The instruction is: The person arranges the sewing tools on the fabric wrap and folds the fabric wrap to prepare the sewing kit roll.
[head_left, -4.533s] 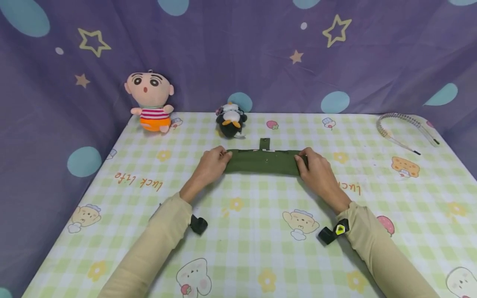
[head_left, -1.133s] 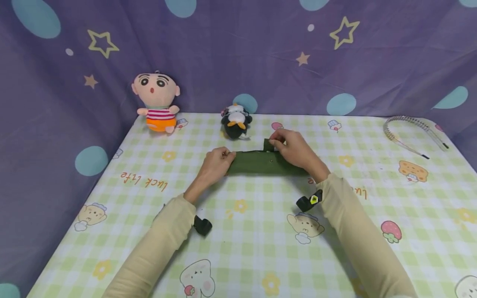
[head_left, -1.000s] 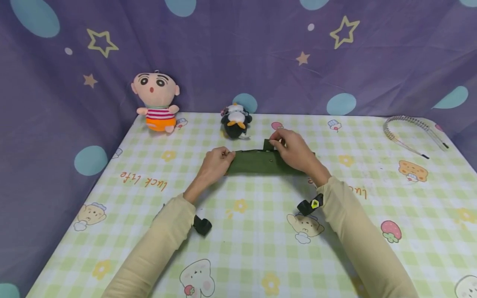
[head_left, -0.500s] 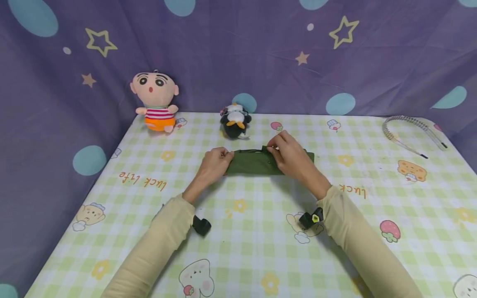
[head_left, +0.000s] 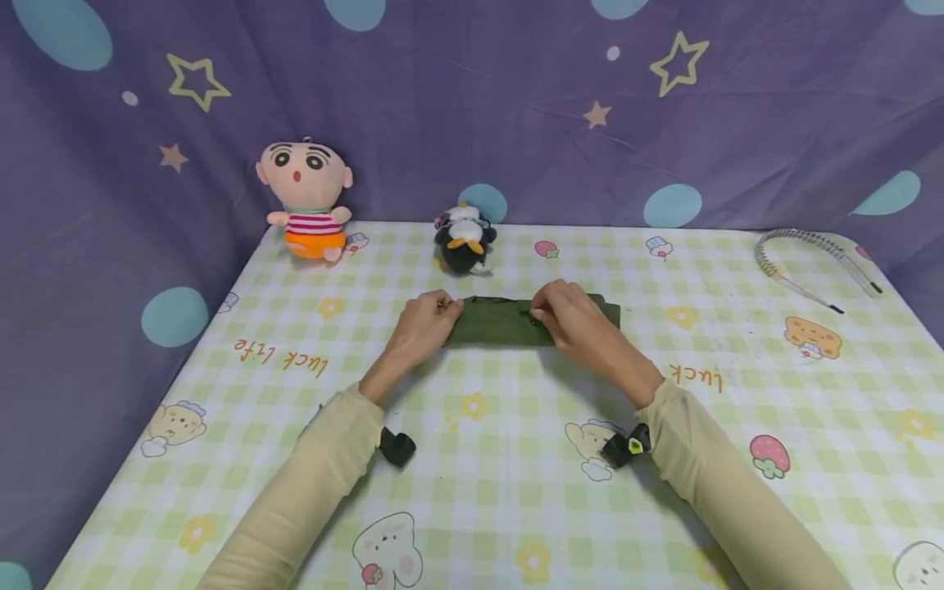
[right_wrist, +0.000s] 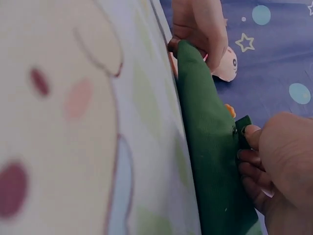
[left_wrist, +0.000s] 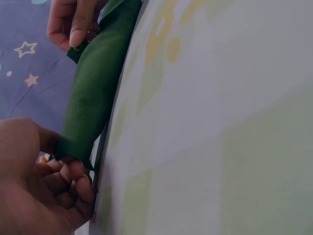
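A long green fabric pouch (head_left: 496, 324) lies across the middle of the table, with its opening along the far edge. My left hand (head_left: 424, 329) grips its left end between thumb and curled fingers. My right hand (head_left: 586, 328) pinches the small snap tab (right_wrist: 244, 122), which is folded over the far edge toward the front. In the right wrist view the tab's metal snap shows under the thumb, right beside the matching stud (right_wrist: 234, 130) on the pouch's face. The right end of the pouch is partly hidden behind my right hand.
At the back left sits a plush doll (head_left: 306, 201) in a striped shirt. A penguin plush (head_left: 465, 239) is behind the pouch, and a clear beaded headband (head_left: 800, 238) lies at the back right. A checked cloth (head_left: 472, 492) covers the table; a purple curtain (head_left: 442, 98) hangs behind.
My right hand has left the pouch's right end and taken hold of the tab. The tab, upright earlier, is now folded down toward the front. My left hand keeps its grip.
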{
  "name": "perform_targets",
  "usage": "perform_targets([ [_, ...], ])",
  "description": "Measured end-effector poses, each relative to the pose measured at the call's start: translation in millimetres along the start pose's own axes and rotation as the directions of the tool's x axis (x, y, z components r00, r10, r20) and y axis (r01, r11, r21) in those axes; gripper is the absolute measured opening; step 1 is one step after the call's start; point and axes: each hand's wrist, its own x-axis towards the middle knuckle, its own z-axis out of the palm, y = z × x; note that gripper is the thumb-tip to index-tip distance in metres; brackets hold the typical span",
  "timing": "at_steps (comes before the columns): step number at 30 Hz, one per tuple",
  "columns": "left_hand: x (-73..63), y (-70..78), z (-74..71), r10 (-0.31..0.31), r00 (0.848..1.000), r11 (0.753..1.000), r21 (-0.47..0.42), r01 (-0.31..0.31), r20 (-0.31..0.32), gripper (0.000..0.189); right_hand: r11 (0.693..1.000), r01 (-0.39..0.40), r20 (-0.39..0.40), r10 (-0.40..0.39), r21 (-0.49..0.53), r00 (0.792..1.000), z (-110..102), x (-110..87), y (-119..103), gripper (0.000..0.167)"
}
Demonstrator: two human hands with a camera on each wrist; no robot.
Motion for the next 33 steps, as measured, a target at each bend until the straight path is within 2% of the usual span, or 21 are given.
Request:
perform_targets([
  [9,1.8,-0.4,-0.3,0.004,1.000,1.000,0.028,-0.004,0.016,0.032,0.998,0.066,0.004,-0.066,0.023,0.998,1.1,-4.0,4.6,0.003],
  [16,3.6,2.5,-2.4,0.008,0.999,0.998,0.055,-0.010,0.031,0.029,0.996,0.088,-0.021,-0.088,-0.003,0.996,3.7,-3.6,5.5,0.009],
  [21,6.1,10.3,2.2,0.052,0.998,0.987,0.149,-0.057,0.040,0.035,0.995,0.101,-0.040,-0.101,-0.021,0.994,5.4,-2.6,5.7,0.011],
  [25,10.2,20.7,8.3,0.127,0.992,0.952,0.277,-0.130,0.027,0.038,0.996,0.084,-0.029,-0.085,-0.023,0.996,5.2,-2.5,5.3,0.009],
  [29,14.3,30.9,16.0,0.217,0.975,0.897,0.384,-0.219,0.048,0.035,0.998,0.057,-0.017,-0.057,-0.019,0.998,4.9,-2.8,5.1,0.006],
  [33,17.9,37.2,22.5,0.265,0.962,0.849,0.456,-0.268,0.072,0.033,1.000,0.026,-0.020,-0.026,0.000,0.999,5.2,-3.9,4.6,0.007],
])
